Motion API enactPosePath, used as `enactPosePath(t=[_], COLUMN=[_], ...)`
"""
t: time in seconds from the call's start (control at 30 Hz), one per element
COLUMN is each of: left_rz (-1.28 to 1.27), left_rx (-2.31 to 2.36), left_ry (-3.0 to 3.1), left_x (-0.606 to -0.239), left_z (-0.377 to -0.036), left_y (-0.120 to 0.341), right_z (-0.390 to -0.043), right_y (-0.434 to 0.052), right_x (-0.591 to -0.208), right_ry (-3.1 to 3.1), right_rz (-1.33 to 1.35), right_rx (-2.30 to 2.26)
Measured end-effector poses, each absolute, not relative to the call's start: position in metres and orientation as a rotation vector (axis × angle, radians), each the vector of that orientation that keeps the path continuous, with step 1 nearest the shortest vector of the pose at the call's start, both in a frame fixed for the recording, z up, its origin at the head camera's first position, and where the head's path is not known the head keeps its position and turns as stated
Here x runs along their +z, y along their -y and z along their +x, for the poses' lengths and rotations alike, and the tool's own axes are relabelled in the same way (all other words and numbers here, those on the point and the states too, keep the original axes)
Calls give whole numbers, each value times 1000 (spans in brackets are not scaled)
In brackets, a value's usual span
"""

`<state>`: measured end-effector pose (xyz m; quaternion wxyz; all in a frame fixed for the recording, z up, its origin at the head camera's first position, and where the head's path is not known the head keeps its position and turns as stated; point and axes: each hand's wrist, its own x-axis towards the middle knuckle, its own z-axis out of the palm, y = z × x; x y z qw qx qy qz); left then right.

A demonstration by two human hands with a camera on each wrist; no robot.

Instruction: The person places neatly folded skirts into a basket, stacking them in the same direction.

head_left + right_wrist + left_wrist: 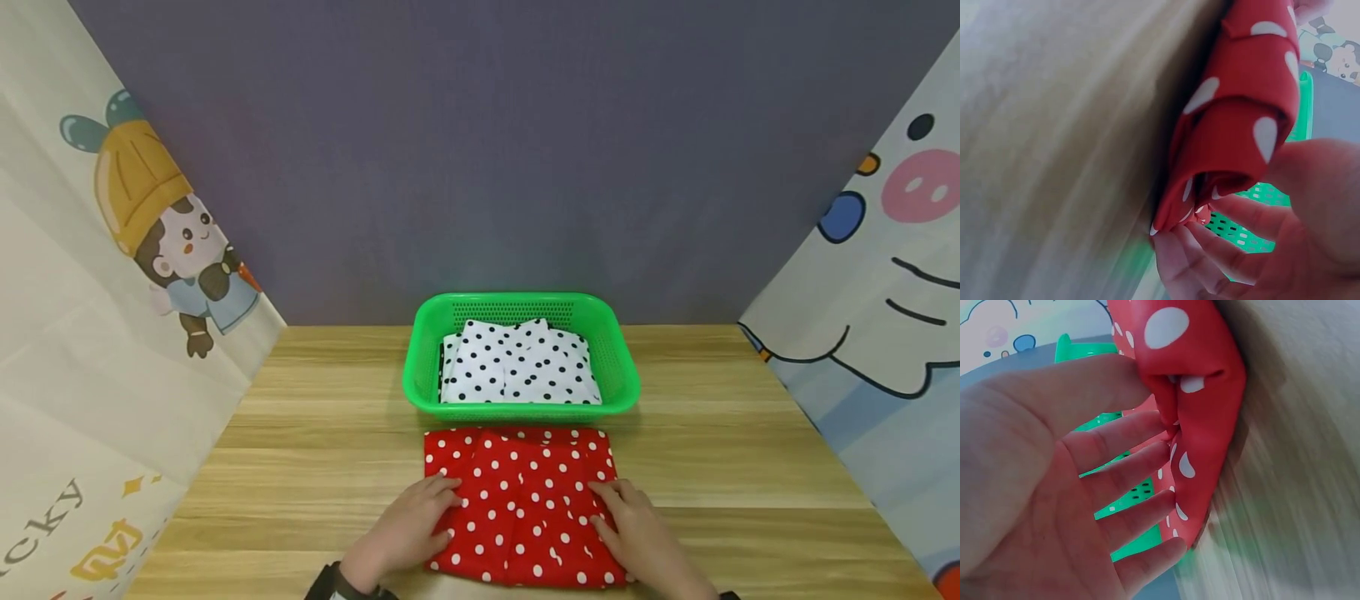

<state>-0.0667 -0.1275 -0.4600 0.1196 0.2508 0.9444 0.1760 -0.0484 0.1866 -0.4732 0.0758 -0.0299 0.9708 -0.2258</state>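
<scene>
A folded red cloth with white polka dots (pixel 517 508) lies flat on the table in front of the green basket. My left hand (pixel 420 521) rests at its left edge. In the left wrist view, the straight, spread fingers (pixel 1129 469) touch the cloth's side. On the opposite edge, my right hand (pixel 637 533) lies with fingertips on the cloth. The right wrist view shows stacked fold layers of the red cloth (pixel 1241 106), with the right fingers (pixel 1235 250) extended along its side and partly hidden by it.
Just behind the red cloth stands a green perforated basket (pixel 626 392). Folded white cloth with black dots (pixel 517 367) lies inside. The wooden table (pixel 720 467) meets a grey back panel (pixel 510 167). Cartoon-printed curtains (pixel 82 333) hang at both sides.
</scene>
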Motion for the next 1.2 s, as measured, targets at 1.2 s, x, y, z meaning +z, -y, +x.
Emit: enactPosePath(t=[1.2], left_rz=[266], left_rx=[504], left_ry=[-3052], left_x=[-463], left_z=[-106], left_y=[106], right_z=[-99], right_y=[-191], right_x=[-467], right_ry=[-2978], right_rz=[-176], right_rx=[-683])
